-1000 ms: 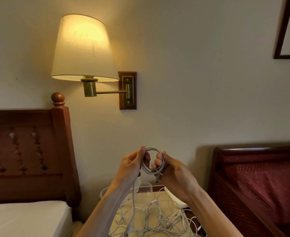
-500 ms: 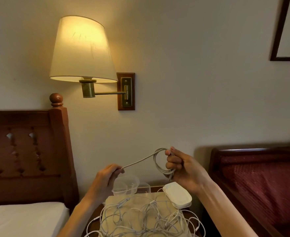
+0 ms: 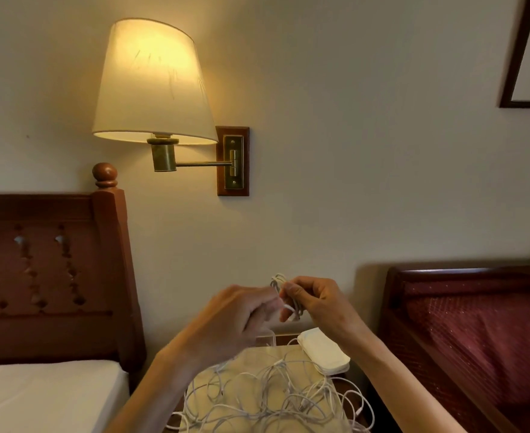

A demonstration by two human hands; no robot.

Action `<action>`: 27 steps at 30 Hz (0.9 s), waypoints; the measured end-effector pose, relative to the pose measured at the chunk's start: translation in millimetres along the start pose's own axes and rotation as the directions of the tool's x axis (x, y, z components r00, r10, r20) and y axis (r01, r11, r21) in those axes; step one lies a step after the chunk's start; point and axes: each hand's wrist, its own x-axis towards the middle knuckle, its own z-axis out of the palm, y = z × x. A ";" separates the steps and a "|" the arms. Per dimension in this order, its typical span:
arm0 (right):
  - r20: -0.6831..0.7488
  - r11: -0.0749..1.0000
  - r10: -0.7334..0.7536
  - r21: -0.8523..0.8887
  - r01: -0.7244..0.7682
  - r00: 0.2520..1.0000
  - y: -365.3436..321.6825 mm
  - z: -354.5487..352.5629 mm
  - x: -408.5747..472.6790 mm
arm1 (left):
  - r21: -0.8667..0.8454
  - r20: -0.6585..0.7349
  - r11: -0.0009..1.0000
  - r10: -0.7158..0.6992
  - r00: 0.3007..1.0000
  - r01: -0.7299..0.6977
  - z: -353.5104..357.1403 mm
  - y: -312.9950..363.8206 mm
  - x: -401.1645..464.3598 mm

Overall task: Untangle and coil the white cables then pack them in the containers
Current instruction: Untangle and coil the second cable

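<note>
Head view, looking at a cream wall (image 3: 366, 151) between two beds.

Surface: a small nightstand (image 3: 345, 378), dark wood, mostly covered by a beige cloth (image 3: 257, 360). On the cloth lies a tangle (image 3: 273, 398) of white cables, loops spilling over the right and front edges. A white lid (image 3: 324, 351) sits at the back right corner of the cloth, tilted, partly overhanging. Containers are hidden behind the hands; cannot tell where they stand.

Hands: both raised above the nightstand, near the wall, close together. Right hand (image 3: 316, 303) has fingers curled, pinching a small coil (image 3: 284, 295) of white cable between thumb and fingers; the coil stands roughly upright. Left hand (image 3: 241, 317) is blurred, fingers curled toward the coil; it seems to pinch the cable's loose strand, which drops from it toward the tangle, but the grip itself is not clear.

Room: wall lamp (image 3: 152, 85), lit, cream shade, brass arm on a wooden plate (image 3: 234, 160). Left: wooden headboard (image 3: 47, 276) with a round knob on its post, white mattress (image 3: 38, 395) below. Right: second headboard (image 3: 476, 323), dark wood frame with red patterned padding. Upper right corner: edge of a dark-framed picture (image 3: 526, 57).
</note>
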 end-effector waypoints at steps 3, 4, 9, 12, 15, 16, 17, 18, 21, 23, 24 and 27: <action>0.089 1.000 -0.018 0.013 0.017 0.996 -4.8 3.2 -4.1 | 0.057 -0.129 0.996 0.073 0.989 -0.066 -0.3 -17.1 6.8; 0.081 1.000 -0.017 -0.006 0.018 0.997 -5.1 3.6 -3.4 | 0.091 -0.147 0.993 0.093 0.985 -0.080 -0.5 -22.6 8.3; 0.038 0.997 0.043 -0.068 -0.041 0.998 0.7 -2.0 3.5 | 0.259 -0.100 0.958 0.152 0.983 -0.122 -3.4 -46.8 3.1; 0.062 0.987 0.080 -0.145 -0.070 0.995 1.3 2.9 4.8 | 0.450 -0.199 0.891 0.168 0.965 -0.063 2.1 -49.4 2.6; 0.094 0.989 0.126 -0.089 -0.117 0.988 -0.6 10.9 5.0 | 0.406 -0.305 0.914 0.137 0.943 -0.002 12.0 -47.1 4.5; 0.105 0.989 0.141 -0.050 -0.136 0.985 -0.8 11.8 6.0 | 0.362 -0.331 0.932 0.126 0.935 0.003 15.8 -46.5 4.9; 0.112 0.988 0.152 -0.013 -0.152 0.982 -1.3 12.0 7.3 | 0.286 -0.363 0.958 0.087 0.928 0.022 19.3 -45.6 5.3; 0.113 0.986 0.160 0.019 -0.163 0.981 -1.3 11.6 8.7 | 0.166 -0.397 0.984 0.004 0.918 0.068 22.7 -43.3 5.8; 0.093 0.977 0.187 0.088 -0.195 0.978 0.6 10.0 11.8 | -0.515 -0.192 0.792 -0.478 0.857 0.327 27.9 -37.2 8.5; 0.068 0.975 0.203 0.073 -0.208 0.977 2.6 10.1 11.6 | -0.809 0.144 0.376 -0.619 0.772 0.452 26.7 -34.1 8.4; 0.056 0.975 0.207 0.069 -0.211 0.977 2.9 10.5 11.0 | -0.859 0.271 0.192 -0.618 0.738 0.475 25.5 -32.2 7.3; 0.009 0.975 0.217 0.054 -0.217 0.976 4.8 11.9 11.4 | -0.866 0.457 -0.098 -0.554 0.696 0.490 25.4 -28.3 2.7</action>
